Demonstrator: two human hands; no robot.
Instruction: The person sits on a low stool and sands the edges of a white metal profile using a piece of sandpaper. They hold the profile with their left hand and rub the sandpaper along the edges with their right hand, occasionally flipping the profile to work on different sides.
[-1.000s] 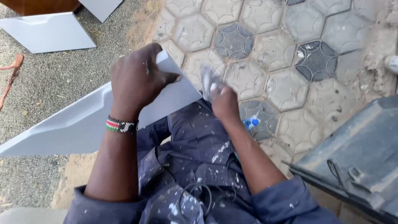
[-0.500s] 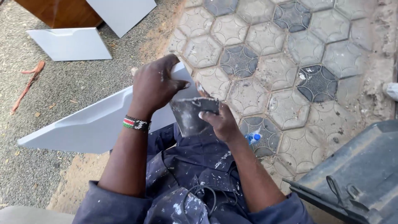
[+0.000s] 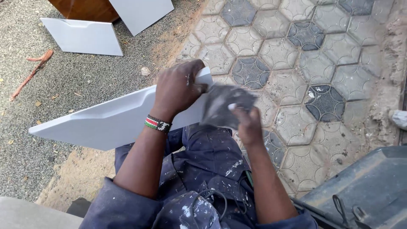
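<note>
**While gripping the panel, sanding at its far right end**

While resting across the lap, spanning left to right: white panel [image 3: 106,123], slanted, its left tip hanging out over the gravel. Clamping its far right end from above: left hand [image 3: 178,89], fingers curled over the edge. Pinching a grey sheet of sandpaper [image 3: 224,104], blurred, just right of that corner: right hand [image 3: 248,123]. Hands sitting close together, apparently not touching.

Judging the risks: possibly tipping or sliding off the knees, given the long unsupported left end; possibly scuffing the left-hand knuckles, given the paper working so near them; possibly rounding the corner through uneven pressure.

Regarding containers: lying at near right, a dark lidded case [image 3: 364,186], contents hidden. Lying at far left, two more white panels [image 3: 82,36].
</note>
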